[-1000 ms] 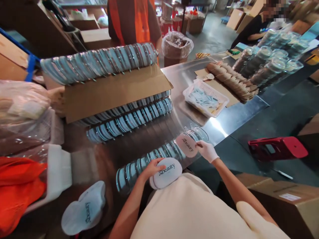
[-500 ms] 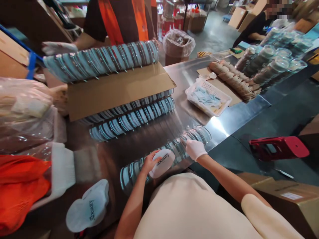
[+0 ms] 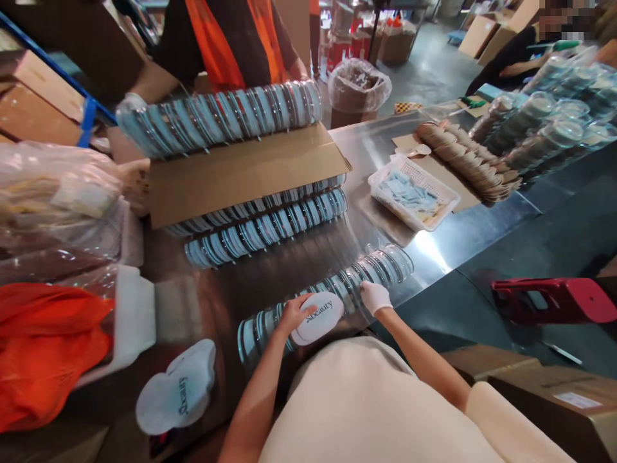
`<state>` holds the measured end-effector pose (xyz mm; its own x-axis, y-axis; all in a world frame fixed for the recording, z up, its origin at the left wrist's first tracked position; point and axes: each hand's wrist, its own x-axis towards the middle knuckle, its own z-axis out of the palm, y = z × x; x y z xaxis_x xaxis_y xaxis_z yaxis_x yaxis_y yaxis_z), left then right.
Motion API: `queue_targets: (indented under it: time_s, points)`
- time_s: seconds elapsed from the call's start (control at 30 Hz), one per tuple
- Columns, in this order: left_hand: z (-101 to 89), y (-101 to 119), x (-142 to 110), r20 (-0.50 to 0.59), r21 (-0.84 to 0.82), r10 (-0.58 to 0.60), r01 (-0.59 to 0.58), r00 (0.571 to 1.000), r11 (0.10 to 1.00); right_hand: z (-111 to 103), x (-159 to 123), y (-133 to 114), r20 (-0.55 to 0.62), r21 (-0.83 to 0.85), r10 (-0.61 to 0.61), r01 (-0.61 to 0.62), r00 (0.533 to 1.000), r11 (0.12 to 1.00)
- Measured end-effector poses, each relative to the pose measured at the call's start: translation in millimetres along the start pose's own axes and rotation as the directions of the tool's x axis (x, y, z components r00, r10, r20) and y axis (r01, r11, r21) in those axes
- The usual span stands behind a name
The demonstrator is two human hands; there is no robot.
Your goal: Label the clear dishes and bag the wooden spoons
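White cards [image 3: 322, 321] are gripped by the left hand [image 3: 294, 314], held over the near side of the row of clear cases [image 3: 340, 283], between both hands. The row's long axis is slanted from lower left to upper right along the near edge of the table [image 3: 218, 302]; its right end is nearer the gloved right hand [image 3: 376, 298], whose fingers look curled, though whether anything is pinched cannot be told.

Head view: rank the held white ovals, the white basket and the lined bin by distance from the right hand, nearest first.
1. White ovals, in the left hand.
2. White basket, ahead on the table.
3. Lined bin, beyond the table's far edge.
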<state>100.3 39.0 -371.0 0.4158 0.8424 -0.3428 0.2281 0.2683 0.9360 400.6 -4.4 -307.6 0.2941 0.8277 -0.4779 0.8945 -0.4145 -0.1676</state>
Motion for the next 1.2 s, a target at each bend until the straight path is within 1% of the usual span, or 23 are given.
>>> queue_targets:
  time_s: [0.07, 0.13, 0.23, 0.3, 0.37, 0.43, 0.5, 0.53, 0.57, 0.6, 0.63, 0.67, 0.7, 0.73, 0.77, 0.83, 0.9, 0.93, 1.0, 1.03, 1.1, 1.13, 1.2]
  points:
    - [0.2, -2, 0, 0.010, -0.009, -0.001, 0.001, 1.000, 1.000, 11, -1, 1, -0.054, 0.086, -0.012, 0.017, 0.998, 0.996]
    - [0.9, -5, 0, 0.006, -0.009, -0.003, 0.003, 1.000, 1.000, 25, -8, 4, -0.101, 0.183, 0.002, 0.017, 0.995, 0.983]
    - [2.6, -9, 2, -0.002, -0.011, -0.017, 0.017, 1.000, 1.000, 38, -15, 14, -0.082, 0.341, 0.021, 0.009, 0.996, 0.940]
    - [3.2, -8, 3, -0.003, -0.040, -0.030, 0.030, 1.000, 0.999, 35, -15, 21, -0.034, 0.412, -0.005, 0.018, 0.999, 0.911]
    - [2.3, -5, 4, 0.001, -0.079, -0.051, 0.051, 0.999, 0.996, 22, -15, 25, 0.020, 0.434, -0.041, 0.028, 0.999, 0.900]
    - [0.4, 2, 4, 0.021, -0.086, -0.065, 0.066, 0.998, 0.994, 4, -19, 20, 0.054, 0.368, -0.038, 0.016, 0.998, 0.930]
    - [-0.8, 13, 3, 0.063, -0.041, -0.067, 0.070, 0.996, 0.997, -15, -30, 3, 0.004, 0.215, -0.036, 0.035, 0.999, 0.976]
    - [-0.4, 18, 2, 0.099, -0.013, -0.066, 0.068, 0.993, 0.998, -24, -37, -10, -0.041, 0.136, -0.074, 0.079, 0.996, 0.988]
    - [0.9, 24, 1, 0.145, 0.003, -0.067, 0.068, 0.987, 0.998, -32, -44, -23, -0.071, 0.063, -0.148, 0.153, 0.986, 0.986]
    - [3.1, 29, -1, 0.196, 0.007, -0.071, 0.071, 0.978, 0.997, -38, -50, -37, -0.070, 0.006, -0.251, 0.252, 0.966, 0.968]
    - [6.1, 34, -2, 0.244, 0.003, -0.072, 0.074, 0.967, 0.997, -44, -55, -50, -0.037, -0.029, -0.357, 0.356, 0.933, 0.934]
    - [9.5, 37, -4, 0.284, -0.003, -0.069, 0.073, 0.956, 0.997, -48, -58, -60, 0.020, -0.060, -0.440, 0.441, 0.898, 0.896]
    - [12.9, 41, -6, 0.310, -0.005, -0.064, 0.069, 0.949, 0.998, -51, -59, -68, 0.077, -0.088, -0.487, 0.492, 0.870, 0.866]
    - [15.8, 43, -8, 0.324, -0.003, -0.059, 0.064, 0.944, 0.998, -53, -58, -72, 0.115, -0.114, -0.499, 0.511, 0.859, 0.852]
    - [17.8, 46, -11, 0.332, 0.000, -0.055, 0.058, 0.942, 0.998, -55, -57, -73, 0.131, -0.135, -0.487, 0.503, 0.863, 0.854]
    - [18.3, 52, -19, 0.357, 0.001, -0.045, 0.048, 0.933, 0.999, -57, -51, -63, 0.121, -0.149, -0.455, 0.470, 0.882, 0.870]
    - [14.0, 58, -29, 0.397, 0.005, -0.040, 0.041, 0.917, 0.999, -60, -46, -43, 0.094, -0.128, -0.418, 0.427, 0.904, 0.895]
    - [10.5, 60, -34, 0.408, 0.011, -0.040, 0.039, 0.912, 0.999, -62, -45, -30, 0.067, -0.098, -0.387, 0.392, 0.920, 0.915]
    - [1.8, 61, -44, 0.398, 0.003, -0.058, 0.062, 0.916, 0.998, -68, -43, -5, -0.031, 0.012, -0.288, 0.289, 0.957, 0.957]
    - [-3.1, 59, -49, 0.379, -0.019, -0.076, 0.090, 0.922, 0.996, -70, -44, 6, -0.094, 0.080, -0.236, 0.244, 0.967, 0.967]
    - [-13.7, 50, -54, 0.308, -0.086, -0.113, 0.146, 0.945, 0.986, -72, -47, 20, -0.222, 0.183, -0.161, 0.203, 0.962, 0.962]
    - [-19.2, 44, -55, 0.259, -0.119, -0.130, 0.165, 0.957, 0.979, -72, -49, 22, -0.267, 0.195, -0.147, 0.203, 0.952, 0.959]
    - [-29.5, 31, -51, 0.151, -0.152, -0.144, 0.167, 0.978, 0.974, -71, -53, 20, -0.308, 0.140, -0.168, 0.219, 0.936, 0.966]
